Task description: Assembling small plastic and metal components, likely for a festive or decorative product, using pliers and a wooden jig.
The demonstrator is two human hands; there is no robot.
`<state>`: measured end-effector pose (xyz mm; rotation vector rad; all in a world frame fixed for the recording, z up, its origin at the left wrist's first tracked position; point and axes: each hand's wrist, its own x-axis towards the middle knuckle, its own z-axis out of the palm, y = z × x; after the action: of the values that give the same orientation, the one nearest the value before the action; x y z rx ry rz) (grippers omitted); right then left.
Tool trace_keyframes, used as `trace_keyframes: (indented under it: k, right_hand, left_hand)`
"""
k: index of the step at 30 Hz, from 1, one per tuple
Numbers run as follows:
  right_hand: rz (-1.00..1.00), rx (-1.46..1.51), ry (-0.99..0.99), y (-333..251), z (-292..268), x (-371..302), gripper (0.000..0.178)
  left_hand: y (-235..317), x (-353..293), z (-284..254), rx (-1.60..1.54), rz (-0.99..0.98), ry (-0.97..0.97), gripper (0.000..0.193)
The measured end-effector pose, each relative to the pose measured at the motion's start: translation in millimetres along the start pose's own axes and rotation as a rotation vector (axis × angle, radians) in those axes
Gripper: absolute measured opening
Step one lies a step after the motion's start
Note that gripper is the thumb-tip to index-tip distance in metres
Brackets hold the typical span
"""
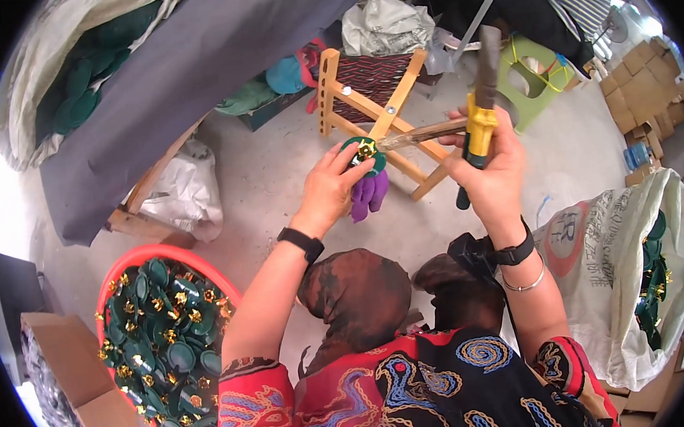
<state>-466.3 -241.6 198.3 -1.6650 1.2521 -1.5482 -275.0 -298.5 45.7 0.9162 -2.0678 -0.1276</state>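
My left hand (330,184) is closed on a dark green disc (376,163) that carries a shiny gold star-shaped piece (366,150). Just below the disc hang purple glove-like fingers (369,196); what supports them is hidden. My right hand (491,163) grips a tool with a yellow and dark green handle (478,124) and a thick dark shaft pointing up. From the same hand a brown, wood-like rod (424,133) reaches left, its narrow tip close beside the gold piece. I cannot tell whether rod and tool are joined.
A red tub (223,274) at the left holds many green discs with gold pieces. More lie in a white woven sack (592,275) at the right. Ahead stand a folding wooden stool (391,115) and a green plastic stool (535,81). A cardboard box (92,389) stands left of the tub.
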Motion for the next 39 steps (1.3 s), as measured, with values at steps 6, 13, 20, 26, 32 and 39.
trace_keyframes:
  k: [6,13,20,26,32,39]
  right_hand:
    - [-0.237,-0.376,-0.121,20,20,25,0.051]
    - [-0.343,-0.557,-0.362,22,38,34,0.052]
    - [-0.497,-0.509,-0.478,3,38,49,0.048]
    - [-0.468,-0.664,0.061,-81,-19,71,0.044]
    - [-0.143,-0.930,-0.541,-34,-16,40,0.040]
    - [-0.429,-0.471,-0.436,8,37,41,0.045]
  left_hand:
    - [-3,-3,6,0.030,-0.018,0.009,0.048]
    - [8,10,-11,-0.075,-0.099,0.105,0.027]
    - [6,37,8,-0.372,-0.282,0.109,0.013]
    - [11,37,7,-0.305,-0.274,0.136,0.012]
    - [12,26,8,-0.393,-0.330,0.072,0.013]
    - [-1,27,16,-0.263,-0.218,0.079,0.014]
